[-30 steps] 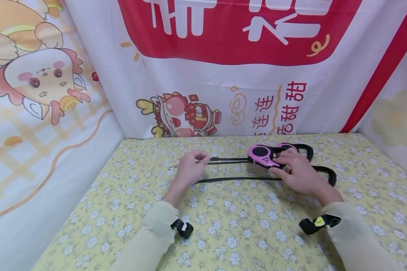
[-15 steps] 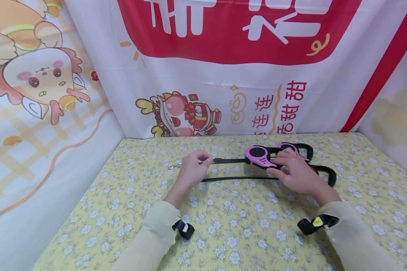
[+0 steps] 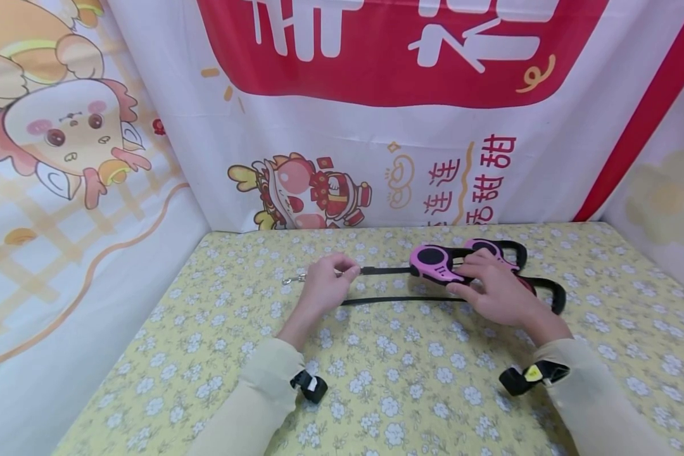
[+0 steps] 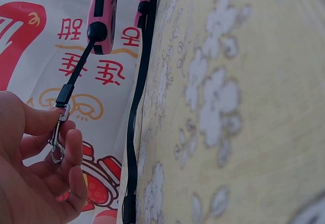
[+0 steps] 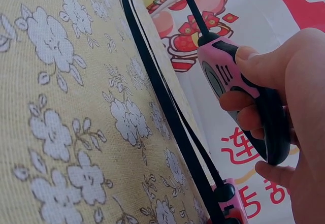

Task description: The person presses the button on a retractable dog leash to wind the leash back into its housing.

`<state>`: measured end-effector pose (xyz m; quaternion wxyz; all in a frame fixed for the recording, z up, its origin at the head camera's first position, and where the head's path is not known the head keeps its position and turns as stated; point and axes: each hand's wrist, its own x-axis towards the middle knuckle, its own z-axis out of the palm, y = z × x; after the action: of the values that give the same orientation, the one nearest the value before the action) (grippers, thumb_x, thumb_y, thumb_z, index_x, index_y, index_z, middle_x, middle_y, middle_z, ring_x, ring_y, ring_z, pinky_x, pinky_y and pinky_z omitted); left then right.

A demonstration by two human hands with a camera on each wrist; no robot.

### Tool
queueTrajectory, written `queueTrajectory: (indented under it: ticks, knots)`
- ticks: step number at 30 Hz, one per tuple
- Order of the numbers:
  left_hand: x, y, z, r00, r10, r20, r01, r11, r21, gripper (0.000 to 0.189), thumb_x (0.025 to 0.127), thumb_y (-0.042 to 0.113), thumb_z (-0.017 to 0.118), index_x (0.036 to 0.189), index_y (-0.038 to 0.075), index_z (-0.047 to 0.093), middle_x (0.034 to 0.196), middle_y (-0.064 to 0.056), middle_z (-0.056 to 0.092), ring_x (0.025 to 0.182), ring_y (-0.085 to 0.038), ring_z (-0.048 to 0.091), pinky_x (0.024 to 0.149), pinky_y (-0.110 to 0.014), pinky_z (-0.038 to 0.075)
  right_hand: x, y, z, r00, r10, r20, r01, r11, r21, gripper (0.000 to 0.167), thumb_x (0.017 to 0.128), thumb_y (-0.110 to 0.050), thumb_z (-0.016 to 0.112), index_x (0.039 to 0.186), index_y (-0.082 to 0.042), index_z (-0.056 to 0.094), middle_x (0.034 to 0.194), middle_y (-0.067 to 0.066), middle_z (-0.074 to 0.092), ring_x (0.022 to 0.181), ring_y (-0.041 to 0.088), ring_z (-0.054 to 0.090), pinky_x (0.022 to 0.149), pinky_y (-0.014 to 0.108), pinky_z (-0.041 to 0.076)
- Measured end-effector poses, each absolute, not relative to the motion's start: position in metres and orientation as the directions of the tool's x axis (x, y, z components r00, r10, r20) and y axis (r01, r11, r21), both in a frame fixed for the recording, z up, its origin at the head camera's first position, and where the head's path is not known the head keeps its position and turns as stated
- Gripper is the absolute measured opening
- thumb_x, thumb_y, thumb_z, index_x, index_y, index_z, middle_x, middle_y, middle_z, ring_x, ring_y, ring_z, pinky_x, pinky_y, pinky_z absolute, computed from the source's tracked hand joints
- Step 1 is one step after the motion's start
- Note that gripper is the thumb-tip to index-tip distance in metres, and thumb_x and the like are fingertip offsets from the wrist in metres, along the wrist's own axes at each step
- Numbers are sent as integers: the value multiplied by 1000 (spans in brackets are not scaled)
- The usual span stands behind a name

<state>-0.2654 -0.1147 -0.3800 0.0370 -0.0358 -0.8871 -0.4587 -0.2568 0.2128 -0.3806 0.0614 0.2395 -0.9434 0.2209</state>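
Observation:
My right hand (image 3: 501, 288) grips the black handle of a pink-and-black retractable dog leash (image 3: 431, 256), fingers curled round it in the right wrist view. A short black strap (image 4: 78, 69) runs from its nose to a metal snap clip (image 4: 64, 113). My left hand (image 3: 327, 278) pinches that clip between thumb and fingers. Both wrist views show this leash raised off the table. Behind my right hand lies a second pink-and-black leash (image 3: 484, 246). A red-and-black leash (image 3: 529, 286) lies nearer, mostly hidden by that hand.
A black strap (image 3: 405, 299) stretches left along the flowered tablecloth (image 3: 393, 380). Another metal snap clip (image 3: 287, 280) lies left of my left hand. The black loop handle (image 3: 557, 296) of the red leash sticks out to the right. A printed cloth (image 3: 319, 126) hangs behind the table.
My right hand has shifted slightly left with the pink leash, and my left hand slightly right with the clip. The strap between them looks shorter. Both grips stay the same.

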Motion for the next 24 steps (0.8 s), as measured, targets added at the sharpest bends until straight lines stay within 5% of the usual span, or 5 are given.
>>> queueTrajectory:
  ticks: [17, 24]
  knots:
    - [-259, -107, -378, -993, 74, 94, 120, 585, 802, 12, 105, 25, 66, 111, 19, 75, 112, 0, 76, 100, -18, 68, 87, -38, 58, -258, 211, -382, -853, -457, 253, -522, 769, -369, 49, 106, -32, 66, 137, 6, 66, 143, 29, 62, 133, 44, 51, 107, 68, 45]
    - [-259, -104, -380, -988, 115, 101, 150, 604, 783, 13, 105, 26, 66, 112, 18, 75, 112, 1, 76, 99, -18, 68, 85, -37, 58, -259, 209, -383, -845, -466, 260, -534, 758, -376, 47, 105, -30, 67, 135, 6, 67, 143, 31, 62, 140, 50, 48, 116, 71, 36]
